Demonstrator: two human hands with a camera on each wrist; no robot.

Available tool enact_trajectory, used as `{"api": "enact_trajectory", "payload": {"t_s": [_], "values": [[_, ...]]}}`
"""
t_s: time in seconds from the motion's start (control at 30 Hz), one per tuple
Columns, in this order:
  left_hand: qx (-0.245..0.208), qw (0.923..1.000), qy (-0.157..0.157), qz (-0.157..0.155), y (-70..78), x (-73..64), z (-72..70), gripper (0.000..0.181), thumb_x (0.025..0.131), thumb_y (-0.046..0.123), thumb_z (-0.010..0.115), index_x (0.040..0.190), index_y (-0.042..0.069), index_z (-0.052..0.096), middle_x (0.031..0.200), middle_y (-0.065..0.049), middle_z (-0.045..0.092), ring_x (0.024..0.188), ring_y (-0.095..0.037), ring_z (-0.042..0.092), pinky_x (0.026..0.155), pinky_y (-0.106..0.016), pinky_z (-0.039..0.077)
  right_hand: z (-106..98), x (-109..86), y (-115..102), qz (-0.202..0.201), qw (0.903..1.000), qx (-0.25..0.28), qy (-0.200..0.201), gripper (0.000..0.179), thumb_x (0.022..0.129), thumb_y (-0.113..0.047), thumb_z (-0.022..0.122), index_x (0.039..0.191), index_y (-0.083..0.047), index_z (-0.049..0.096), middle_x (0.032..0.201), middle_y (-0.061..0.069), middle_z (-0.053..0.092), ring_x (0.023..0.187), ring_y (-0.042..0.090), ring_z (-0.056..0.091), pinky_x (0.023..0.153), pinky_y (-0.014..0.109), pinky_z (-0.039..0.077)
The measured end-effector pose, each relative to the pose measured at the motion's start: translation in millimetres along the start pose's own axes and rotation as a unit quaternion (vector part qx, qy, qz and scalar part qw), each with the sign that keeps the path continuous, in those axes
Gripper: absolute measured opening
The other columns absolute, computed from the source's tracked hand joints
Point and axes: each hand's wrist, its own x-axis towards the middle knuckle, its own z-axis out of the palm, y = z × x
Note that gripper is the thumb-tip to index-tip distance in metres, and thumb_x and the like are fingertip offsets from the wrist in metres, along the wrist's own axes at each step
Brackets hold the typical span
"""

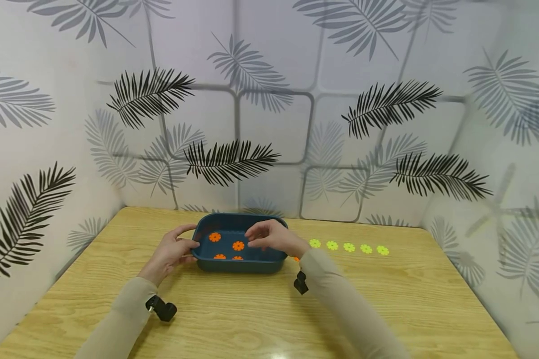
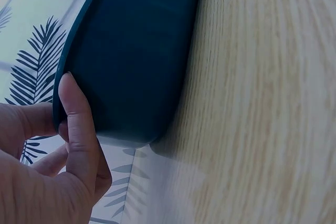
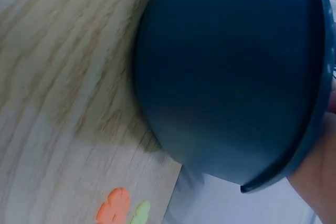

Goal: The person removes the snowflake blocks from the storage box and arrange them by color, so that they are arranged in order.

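A dark blue rectangular basin (image 1: 240,267) stands on the table, with several orange flower-shaped pieces (image 1: 214,237) inside. My left hand (image 1: 168,254) grips the basin's left end; in the left wrist view its thumb and fingers lie on either side of the rim (image 2: 62,61). Over the right part of the basin hovers my right hand (image 1: 276,238), its fingers loosely bent and apart from the thumb, with nothing visible between them. The thumb tip is close to an orange flower (image 1: 238,246). The basin wall hides most of the right hand in the right wrist view.
A row of several yellow-green flower pieces (image 1: 349,247) lies right of the basin on the wooden table (image 1: 251,309). One orange flower (image 3: 114,206) is also on the table, partly behind my right wrist. A leaf-patterned wall (image 1: 269,124) rises behind.
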Motion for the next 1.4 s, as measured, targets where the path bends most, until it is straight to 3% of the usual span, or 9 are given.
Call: {"api": "enact_trajectory", "payload": {"t_s": [0.1,0.23,0.37,0.5,0.63,0.83,1.03,1.23,1.4], "values": [[-0.002,1.0000,0.002,-0.001,0.2,0.9,-0.4,0.061,0.095,0.002,0.058,0.151,0.014,0.037,0.101,-0.018,0.064,0.071,-0.019,0.068,0.058,-0.028,0.059,2.5,7.6,0.6,0.016,0.9997,-0.015,-0.013,0.029,0.092,-0.013,0.069,0.120,-0.005,0.067,0.124,0.020,0.063,0.094,0.018,0.064,0.072,0.035,0.056],[-0.006,1.0000,0.004,-0.001,-0.5,2.0,-0.8,0.061,0.094,0.001,0.058,0.150,0.014,0.038,0.101,-0.018,0.063,0.072,-0.020,0.069,0.057,-0.027,0.058,6.2,17.3,2.8,0.033,0.9985,-0.040,-0.020,0.032,0.091,-0.012,0.070,0.122,-0.005,0.067,0.121,0.016,0.066,0.088,0.012,0.063,0.070,0.033,0.056],[-0.004,1.0000,0.000,0.003,-1.4,1.7,-0.5,0.062,0.094,0.001,0.059,0.151,0.014,0.037,0.100,-0.017,0.063,0.072,-0.019,0.069,0.056,-0.027,0.059,10.8,25.5,6.4,0.052,0.9969,-0.057,-0.017,0.031,0.090,-0.006,0.069,0.121,-0.005,0.068,0.116,0.015,0.068,0.087,0.012,0.064,0.067,0.028,0.055],[0.001,0.9999,-0.010,0.010,0.5,1.0,2.3,0.063,0.094,0.001,0.059,0.151,0.012,0.036,0.096,-0.014,0.063,0.073,-0.020,0.068,0.057,-0.029,0.059,13.9,31.0,11.3,0.074,0.9946,-0.072,-0.013,0.032,0.089,-0.002,0.068,0.121,-0.005,0.068,0.117,0.014,0.068,0.096,0.017,0.065,0.071,0.028,0.057],[0.006,0.9998,-0.017,0.012,-0.4,-0.7,2.6,0.062,0.095,0.001,0.059,0.151,0.011,0.036,0.097,-0.013,0.065,0.075,-0.021,0.068,0.060,-0.030,0.060,16.9,36.8,16.4,0.076,0.9926,-0.090,-0.030,0.037,0.090,0.001,0.066,0.126,-0.005,0.065,0.125,0.013,0.065,0.110,0.024,0.063,0.082,0.031,0.057],[0.016,0.9996,-0.016,0.015,-2.3,-1.0,1.9,0.061,0.095,0.002,0.059,0.151,0.014,0.037,0.106,-0.018,0.063,0.073,-0.018,0.067,0.063,-0.031,0.061,17.7,40.3,17.9,0.071,0.9853,-0.137,-0.073,0.044,0.093,0.001,0.063,0.135,-0.010,0.060,0.144,0.011,0.051,0.115,0.027,0.062,0.091,0.034,0.055],[0.014,0.9997,-0.016,0.007,-2.4,0.3,3.9,0.060,0.095,0.003,0.059,0.150,0.015,0.038,0.108,-0.019,0.063,0.075,-0.019,0.068,0.063,-0.029,0.060,18.8,39.4,17.1,0.041,0.9764,-0.195,-0.083,0.034,0.092,0.000,0.064,0.126,-0.007,0.067,0.137,0.012,0.054,0.114,0.027,0.060,0.089,0.030,0.054],[0.008,0.9999,-0.013,0.003,-2.0,-0.4,5.3,0.060,0.095,0.002,0.058,0.150,0.015,0.038,0.108,-0.019,0.063,0.077,-0.021,0.068,0.063,-0.031,0.061,20.7,39.6,21.3,0.030,0.9818,-0.178,-0.060,0.023,0.088,0.000,0.069,0.110,-0.005,0.074,0.120,0.009,0.067,0.094,0.017,0.065,0.078,0.024,0.055],[0.008,0.9999,-0.008,0.004,-1.9,-2.1,4.9,0.060,0.095,0.003,0.058,0.151,0.014,0.037,0.106,-0.017,0.063,0.073,-0.020,0.068,0.063,-0.031,0.061,22.9,41.4,21.0,0.028,0.9818,-0.181,-0.051,0.020,0.085,-0.002,0.074,0.104,-0.007,0.076,0.115,0.006,0.068,0.085,0.012,0.063,0.076,0.023,0.055]]}}
